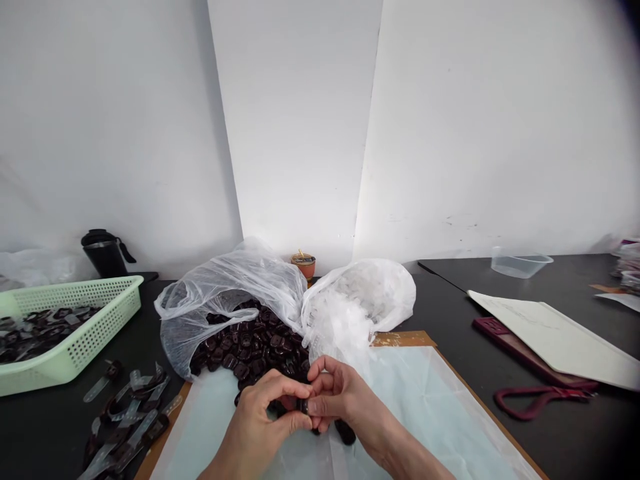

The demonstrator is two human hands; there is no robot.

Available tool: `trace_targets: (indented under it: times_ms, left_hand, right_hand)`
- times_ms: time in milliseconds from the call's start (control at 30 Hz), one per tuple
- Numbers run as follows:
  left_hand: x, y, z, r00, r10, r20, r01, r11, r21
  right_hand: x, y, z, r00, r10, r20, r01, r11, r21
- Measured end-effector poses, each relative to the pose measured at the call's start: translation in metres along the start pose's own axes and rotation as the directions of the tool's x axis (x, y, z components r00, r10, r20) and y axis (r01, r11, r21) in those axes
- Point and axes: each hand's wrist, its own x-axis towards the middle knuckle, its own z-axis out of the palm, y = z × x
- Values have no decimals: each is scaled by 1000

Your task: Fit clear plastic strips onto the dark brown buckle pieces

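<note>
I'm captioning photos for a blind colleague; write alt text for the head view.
Two bare hands hold a small dark piece between their fingertips, above a pale sheet. Behind are plastic bags of dark pieces and clear ones; a green basket stands left.

Mint-green basket [103,337]; piled pieces [257,347] seemingly dark maroon.
</note>
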Motion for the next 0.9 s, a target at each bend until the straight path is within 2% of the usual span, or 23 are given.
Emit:
trace_targets:
  times_ms: [333, 533, 700, 900]
  left_hand:
    - [1, 3, 1, 1000, -6, -19, 6, 1000, 7]
    - [0, 1, -1, 999, -31, -34, 30, 999, -37]
    - [1, 0, -2, 999, -36, -33, 34, 998, -58]
    - [1, -2, -1, 999, 10, -43, -11, 1000, -23]
  right_hand:
    - [7, 7, 4, 991, -51, -123, 50, 999, -17]
    - [6, 8, 10, 978, -155, -138, 158, 987, 13]
    - [7, 6, 6, 984, -137, -112, 140, 990, 17]
    - [7, 6, 6, 982, -122, -141, 122, 992, -5]
